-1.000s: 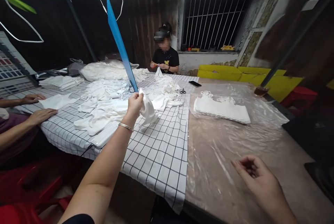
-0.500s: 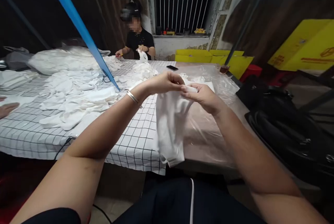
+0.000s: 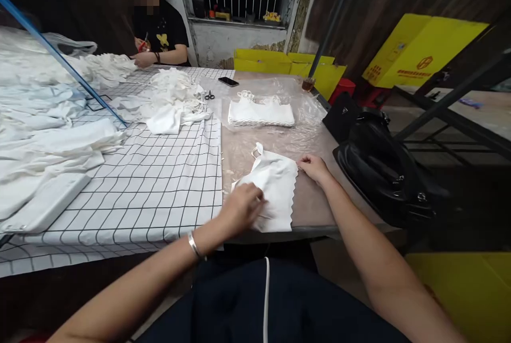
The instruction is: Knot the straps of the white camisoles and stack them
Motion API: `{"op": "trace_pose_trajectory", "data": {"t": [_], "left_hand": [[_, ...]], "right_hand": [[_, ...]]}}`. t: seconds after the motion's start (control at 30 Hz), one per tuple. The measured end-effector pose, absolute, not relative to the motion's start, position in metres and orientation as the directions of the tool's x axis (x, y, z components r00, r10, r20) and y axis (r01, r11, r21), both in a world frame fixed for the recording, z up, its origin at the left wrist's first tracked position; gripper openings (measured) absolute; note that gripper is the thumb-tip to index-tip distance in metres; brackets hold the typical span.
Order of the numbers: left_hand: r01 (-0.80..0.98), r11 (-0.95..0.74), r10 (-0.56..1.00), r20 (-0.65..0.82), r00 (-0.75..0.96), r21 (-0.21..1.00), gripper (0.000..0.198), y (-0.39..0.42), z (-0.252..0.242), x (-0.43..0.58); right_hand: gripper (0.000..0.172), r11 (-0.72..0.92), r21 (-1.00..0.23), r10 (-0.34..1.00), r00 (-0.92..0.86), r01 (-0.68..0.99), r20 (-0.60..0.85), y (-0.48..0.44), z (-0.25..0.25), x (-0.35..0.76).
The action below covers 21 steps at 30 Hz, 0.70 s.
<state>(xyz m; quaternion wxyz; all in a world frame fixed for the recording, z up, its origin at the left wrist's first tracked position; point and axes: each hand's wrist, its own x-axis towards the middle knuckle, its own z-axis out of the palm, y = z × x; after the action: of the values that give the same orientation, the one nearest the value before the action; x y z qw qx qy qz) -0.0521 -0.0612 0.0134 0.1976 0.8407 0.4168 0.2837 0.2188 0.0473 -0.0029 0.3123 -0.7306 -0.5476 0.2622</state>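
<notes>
A white strappy garment with a scalloped edge lies spread at the table's front edge, its strap loop pointing away from me. My right hand pinches its far right corner between thumb and fingers. Over the garment's left part is my left hand, fingers curled and smeared by motion, so whether they grip the cloth does not show. Just beyond lies a neat stack of folded white garments with straps bunched at the back.
Heaps of white garments cover the checked cloth at left. Small black scissors and a phone lie farther back. A black bag sits on the right. A co-worker sits across the table.
The white garment, held up hanging between both hands before, now lies on the table. My hands have lowered and moved apart. My view has swung right and down.
</notes>
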Motion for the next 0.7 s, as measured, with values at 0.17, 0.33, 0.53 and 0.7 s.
{"op": "trace_pose_trajectory", "data": {"t": [0.17,0.33,0.53,0.7], "left_hand": [[0.477,-0.669,0.73,0.384,0.565,0.57,0.018,-0.053,0.018,-0.006],[0.585,-0.503,0.837,0.189,0.514,0.636,0.049,0.056,0.071,0.013],[0.485,-0.458,0.742,0.02,0.67,0.745,0.012,0.122,0.136,0.004],[0.286,-0.385,0.898,0.285,0.336,0.878,0.021,0.169,0.179,-0.04]], "right_hand": [[0.026,-0.257,-0.652,0.961,0.261,0.714,-0.093,0.059,0.003,0.203],[0.03,-0.027,-0.904,1.0,0.002,0.427,-0.029,0.063,0.033,0.187],[0.048,0.109,-0.988,0.987,-0.134,0.107,0.094,0.034,0.043,0.177],[0.023,0.072,-0.921,0.994,-0.101,0.384,0.035,0.053,0.062,0.202]]}}
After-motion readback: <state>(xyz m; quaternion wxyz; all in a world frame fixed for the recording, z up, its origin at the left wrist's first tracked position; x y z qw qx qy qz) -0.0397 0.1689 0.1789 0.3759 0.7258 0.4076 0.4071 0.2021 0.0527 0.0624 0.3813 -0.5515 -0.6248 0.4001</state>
